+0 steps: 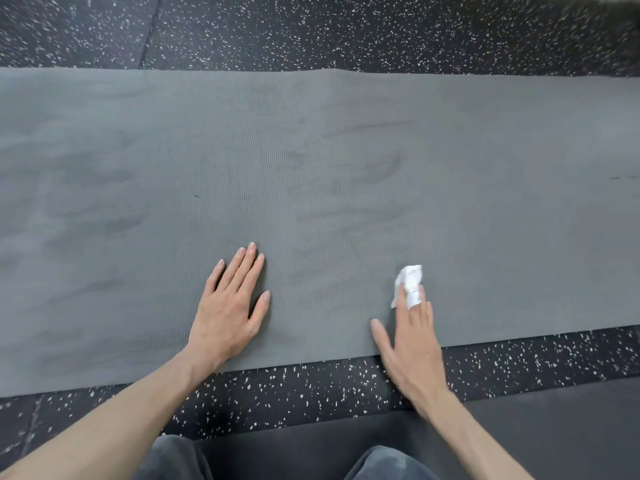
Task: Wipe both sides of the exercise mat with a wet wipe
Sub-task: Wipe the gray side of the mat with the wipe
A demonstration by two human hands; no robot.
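One mat [311, 174] lies flat across the speckled floor [311, 393], both ends cut off by the frame. One crumpled wipe [410, 280] sits on it near your edge. Your right hand [412, 344] presses the wipe with straight fingers; your left hand [228, 310] lies flat, fingers together, on the mat. Two knees [384, 462] show below.

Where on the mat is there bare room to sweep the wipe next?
The mat is bare from the fingertips to its far edge, and far out to both sides. Between the left hand, pressed flat, and the right hand pressing the wipe lies a narrower bare strip. Only the near edge is crowded.
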